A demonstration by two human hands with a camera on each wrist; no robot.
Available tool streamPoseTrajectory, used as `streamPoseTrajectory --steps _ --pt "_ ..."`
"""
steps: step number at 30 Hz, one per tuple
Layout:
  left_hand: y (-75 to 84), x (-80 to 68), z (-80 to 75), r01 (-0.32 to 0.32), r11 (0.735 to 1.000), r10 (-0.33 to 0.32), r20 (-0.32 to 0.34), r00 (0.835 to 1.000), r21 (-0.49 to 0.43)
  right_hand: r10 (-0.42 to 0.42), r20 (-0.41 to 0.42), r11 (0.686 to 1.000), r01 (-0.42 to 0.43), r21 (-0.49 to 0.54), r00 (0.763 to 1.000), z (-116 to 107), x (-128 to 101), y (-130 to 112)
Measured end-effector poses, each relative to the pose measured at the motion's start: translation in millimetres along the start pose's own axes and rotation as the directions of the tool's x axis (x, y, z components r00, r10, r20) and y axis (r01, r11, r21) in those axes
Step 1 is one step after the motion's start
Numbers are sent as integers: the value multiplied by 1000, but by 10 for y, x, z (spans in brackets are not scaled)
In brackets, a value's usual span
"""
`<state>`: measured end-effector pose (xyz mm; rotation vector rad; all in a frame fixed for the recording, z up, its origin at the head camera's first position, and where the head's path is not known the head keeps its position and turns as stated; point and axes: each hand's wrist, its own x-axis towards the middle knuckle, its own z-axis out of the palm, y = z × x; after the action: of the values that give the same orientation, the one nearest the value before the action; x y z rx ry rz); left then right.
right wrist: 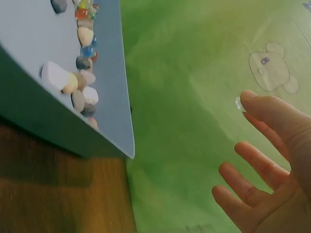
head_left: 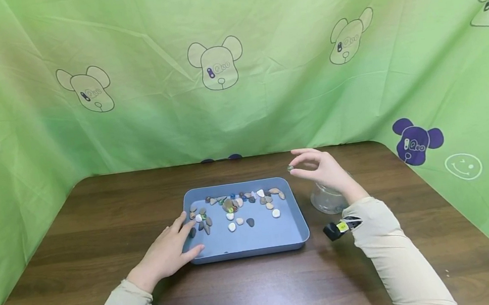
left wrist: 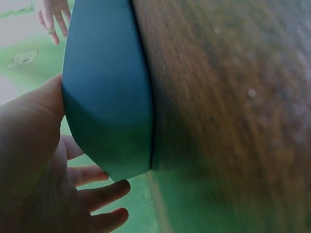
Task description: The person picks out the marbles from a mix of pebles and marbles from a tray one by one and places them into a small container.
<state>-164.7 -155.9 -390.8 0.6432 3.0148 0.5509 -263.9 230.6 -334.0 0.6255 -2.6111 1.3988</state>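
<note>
Fingers (head_left: 301, 159) of right hand (head_left: 322, 168) pinching marble (head_left: 289, 168); keep grip light, center over jar (head_left: 329, 199); left hand (head_left: 171, 250) flat, steadying tray (head_left: 248, 241)

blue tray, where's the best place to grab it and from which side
Probably the two short ends of the blue tray, one hand per side, fingers under the raised rim. It lies flat on the table with loose pebbles inside, so a level two-sided lift suits it. The left hand already rests at its left rim.
</note>
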Motion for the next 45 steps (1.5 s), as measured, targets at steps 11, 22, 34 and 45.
streamPoseTrajectory --steps 11,22,34,45 --pt "4 6 -6 7 1000 -7 5 1000 -4 -1 -90 999 -2 -37 996 -161 -118 114" --pt "10 4 -9 10 1000 -10 6 1000 -1 -6 -181 982 -29 -186 983 -289 -229 229" --pt "21 -1 -13 6 1000 -6 8 1000 -6 16 -211 978 -60 -202 977 -342 -274 373" --pt "15 7 -2 5 1000 -5 -6 1000 3 53 -240 970 -106 -217 969 -372 -322 461"
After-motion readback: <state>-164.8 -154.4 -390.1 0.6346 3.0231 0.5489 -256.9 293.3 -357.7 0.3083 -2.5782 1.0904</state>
